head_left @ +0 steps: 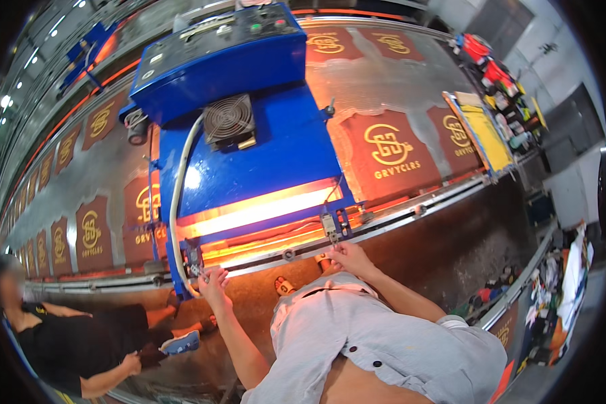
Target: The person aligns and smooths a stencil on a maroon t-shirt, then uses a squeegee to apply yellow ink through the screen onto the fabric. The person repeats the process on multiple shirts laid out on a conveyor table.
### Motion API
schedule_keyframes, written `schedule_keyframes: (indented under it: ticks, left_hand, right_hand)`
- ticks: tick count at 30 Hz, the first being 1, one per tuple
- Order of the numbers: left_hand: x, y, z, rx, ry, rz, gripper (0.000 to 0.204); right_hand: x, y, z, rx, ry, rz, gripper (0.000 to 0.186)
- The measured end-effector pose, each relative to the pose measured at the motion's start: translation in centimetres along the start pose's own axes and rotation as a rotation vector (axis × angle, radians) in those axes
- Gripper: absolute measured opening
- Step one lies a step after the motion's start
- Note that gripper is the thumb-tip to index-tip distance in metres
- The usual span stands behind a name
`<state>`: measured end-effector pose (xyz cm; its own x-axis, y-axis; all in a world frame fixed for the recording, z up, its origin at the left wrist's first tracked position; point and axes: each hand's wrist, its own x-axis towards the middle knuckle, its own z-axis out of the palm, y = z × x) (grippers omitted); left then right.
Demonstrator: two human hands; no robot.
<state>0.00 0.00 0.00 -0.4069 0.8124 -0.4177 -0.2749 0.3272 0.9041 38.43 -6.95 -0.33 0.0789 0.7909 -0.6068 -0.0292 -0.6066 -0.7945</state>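
A blue heater machine with a control box, a round fan grille and a pale hose straddles a long printing table. Its front has a glowing orange strip. My left hand has curled fingers at a small metal fitting on the machine's left front corner. At the right front corner, my right hand pinches another metal fitting. A metal rail runs along the table's front edge.
Brown printed garment panels line the table on both sides. A yellow screen frame lies at the right, near red and dark items. A person in black sits low at the left. Cloths hang on a lower right rail.
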Motion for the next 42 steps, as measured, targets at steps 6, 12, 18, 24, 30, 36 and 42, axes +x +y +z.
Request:
schedule_keyframes:
  ticks: [6,12,18,24,30,36,42]
  left_hand:
    - [-4.2,-4.7,5.5,-0.089,-0.084,-0.127,0.016]
    - [-4.0,-2.5,2.7,0.054,-0.223,-0.191,0.016]
    - [-6.9,-2.3,5.2,0.102,-0.374,-0.258,0.017]
    - [-8.3,-2.1,7.4,0.123,-0.441,-0.3,0.016]
    - [-7.2,-1.8,6.8,0.108,-0.383,-0.273,0.016]
    - [-4.5,-0.6,4.6,0.127,-0.278,-0.215,0.026]
    - [-2.9,-1.9,3.5,0.073,-0.192,-0.137,0.021]
  right_hand:
    - [-3.7,-2.9,-6.4,-0.024,0.287,0.0,0.024]
    - [-2.9,-0.9,-5.8,0.113,0.377,-0.036,0.022]
    - [-3.2,-0.8,-7.0,0.431,0.447,0.015,0.02]
    - [-2.4,-1.0,-8.7,0.505,0.545,-0.01,0.023]
    - [-2.0,0.2,-7.6,0.42,0.436,-0.014,0.021]
    - [-1.3,0.6,-5.9,0.356,0.372,-0.001,0.017]
    - [-2.5,-0.9,-7.3,0.122,0.265,-0.028,0.025]
